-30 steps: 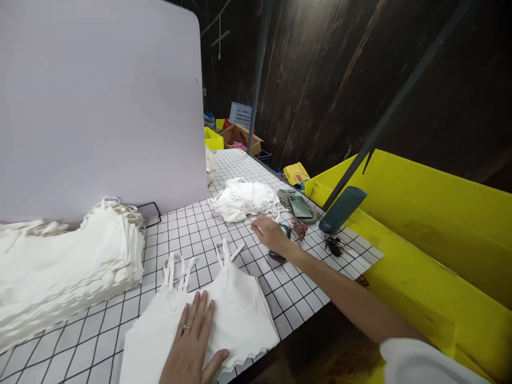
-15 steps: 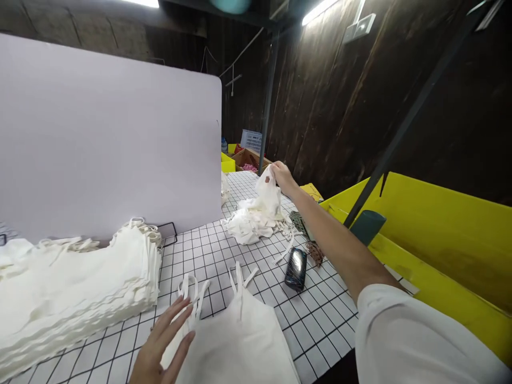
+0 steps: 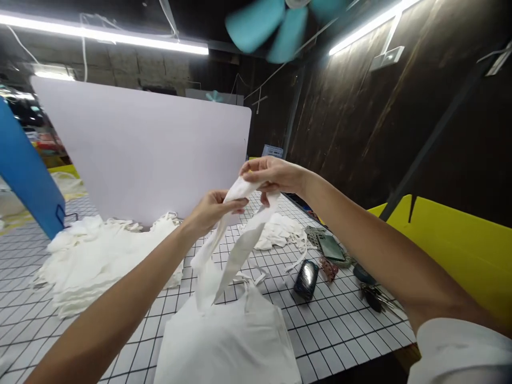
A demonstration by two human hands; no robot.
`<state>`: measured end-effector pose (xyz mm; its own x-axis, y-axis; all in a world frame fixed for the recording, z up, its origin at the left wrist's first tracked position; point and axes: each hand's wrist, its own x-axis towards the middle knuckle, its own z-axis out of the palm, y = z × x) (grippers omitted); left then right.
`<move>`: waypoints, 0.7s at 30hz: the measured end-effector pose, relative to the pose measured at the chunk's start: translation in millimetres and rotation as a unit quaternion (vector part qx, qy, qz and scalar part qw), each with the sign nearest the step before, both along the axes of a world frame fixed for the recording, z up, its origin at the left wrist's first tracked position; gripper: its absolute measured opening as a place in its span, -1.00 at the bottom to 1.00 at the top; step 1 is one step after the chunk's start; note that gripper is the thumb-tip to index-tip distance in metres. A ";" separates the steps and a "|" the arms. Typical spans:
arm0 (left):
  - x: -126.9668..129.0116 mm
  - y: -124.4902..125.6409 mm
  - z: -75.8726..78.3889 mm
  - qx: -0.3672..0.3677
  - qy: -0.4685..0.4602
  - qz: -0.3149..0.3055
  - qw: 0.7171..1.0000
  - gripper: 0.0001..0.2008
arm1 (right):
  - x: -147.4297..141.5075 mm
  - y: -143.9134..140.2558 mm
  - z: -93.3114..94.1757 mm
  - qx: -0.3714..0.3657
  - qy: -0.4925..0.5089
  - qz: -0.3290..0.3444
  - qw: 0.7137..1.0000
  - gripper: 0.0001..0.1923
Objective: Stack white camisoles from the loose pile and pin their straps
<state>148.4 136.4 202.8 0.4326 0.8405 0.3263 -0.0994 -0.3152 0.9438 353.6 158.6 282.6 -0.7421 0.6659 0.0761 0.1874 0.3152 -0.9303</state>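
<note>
Both hands are working above the middle of the gridded table (image 3: 340, 330); the left hand (image 3: 212, 209) is pinching one end of a white fabric piece (image 3: 234, 250), and the right hand (image 3: 272, 175) is gripping the other end slightly higher, so the cloth is hanging slack between them and opening for a look; its lower end is trailing onto a white top (image 3: 228, 341) lying flat at the near edge. A stack of white tops (image 3: 100, 261) is sitting toward the left edge before an upright white board (image 3: 152, 160); a loose heap of white pieces (image 3: 280, 232) is lying toward the far right corner, within easy reach; a phone (image 3: 306, 278) and keys (image 3: 376, 298) are resting along the right edge.
</note>
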 end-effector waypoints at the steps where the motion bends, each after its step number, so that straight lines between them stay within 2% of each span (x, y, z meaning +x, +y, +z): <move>1: -7.8 -5.7 0.7 -0.025 -0.001 0.022 0.999 -0.58 | 3.5 -1.1 -1.7 -0.001 -0.039 0.006 0.999 -0.63; 3: -28.4 -17.9 -0.1 -0.062 -0.002 0.061 0.996 -0.60 | 13.6 -2.9 -9.1 -0.002 -0.112 0.012 0.994 -0.53; 5: -51.5 -28.2 -2.6 -0.081 0.003 0.079 0.994 -0.59 | 23.0 -5.4 -20.2 -0.001 -0.135 0.011 0.991 -0.56; 7: -72.5 -35.0 -7.2 -0.086 0.009 0.088 0.992 -0.54 | 28.3 -8.9 -33.1 -0.006 -0.109 0.008 0.994 -0.63; 10: -94.9 -40.1 -18.9 -0.097 0.019 0.100 0.990 -0.52 | 27.6 -13.2 -53.6 -0.028 -0.046 -0.005 0.999 -0.63; 13: -106.9 -43.3 -33.9 -0.122 0.021 0.125 0.984 -0.58 | 20.6 -15.2 -73.6 -0.063 0.009 -0.052 0.997 -0.60; 16: -113.3 -47.1 -48.6 -0.132 0.047 0.130 0.982 -0.50 | 12.1 -17.4 -90.5 -0.116 0.076 -0.109 0.984 -0.60; 21: -117.3 -53.2 -69.5 -0.077 0.124 0.115 0.983 -0.59 | 1.6 -18.5 -111.8 -0.193 0.204 -0.147 0.948 -0.65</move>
